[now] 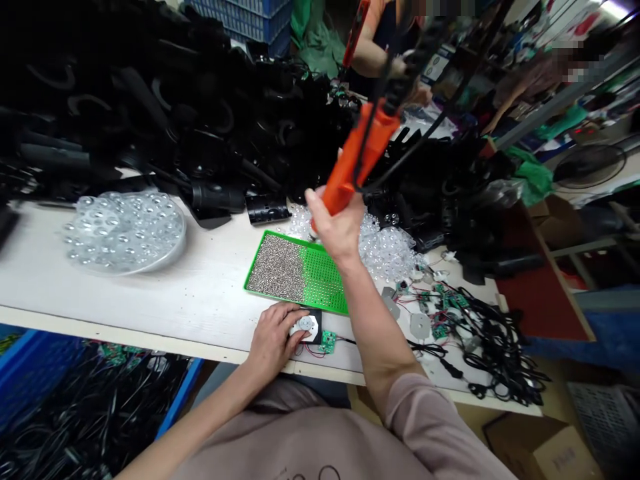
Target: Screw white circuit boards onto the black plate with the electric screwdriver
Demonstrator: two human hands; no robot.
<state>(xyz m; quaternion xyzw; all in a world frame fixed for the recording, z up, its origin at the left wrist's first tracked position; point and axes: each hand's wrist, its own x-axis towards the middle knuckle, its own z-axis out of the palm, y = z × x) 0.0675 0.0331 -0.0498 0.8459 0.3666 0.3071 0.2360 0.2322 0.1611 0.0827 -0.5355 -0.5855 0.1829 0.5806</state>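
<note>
My right hand (pixel 343 223) is wrapped round an orange electric screwdriver (pixel 363 150), which hangs tilted from a dark coiled cord above the green tray. With its fingers, my left hand (pixel 276 337) grips a small flat lamp part (pixel 306 325), a pale plate with a clear round lens on a black block, near the table's front edge. Thin wires join that part to a green circuit board (pixel 327 342) beside it. Just beyond lies the green tray (pixel 325 272), its left half covered with small metal screws (pixel 277 268). The screwdriver's tip is hidden behind my right hand.
A bowl of clear lenses (pixel 127 230) stands left, and a loose lens pile (pixel 387 250) lies behind the tray. Black housings (pixel 150 120) are heaped along the back. Wired boards and black cables (pixel 490 347) spread at right. A blue crate (pixel 175 397) sits below; another person (pixel 380 50) works opposite.
</note>
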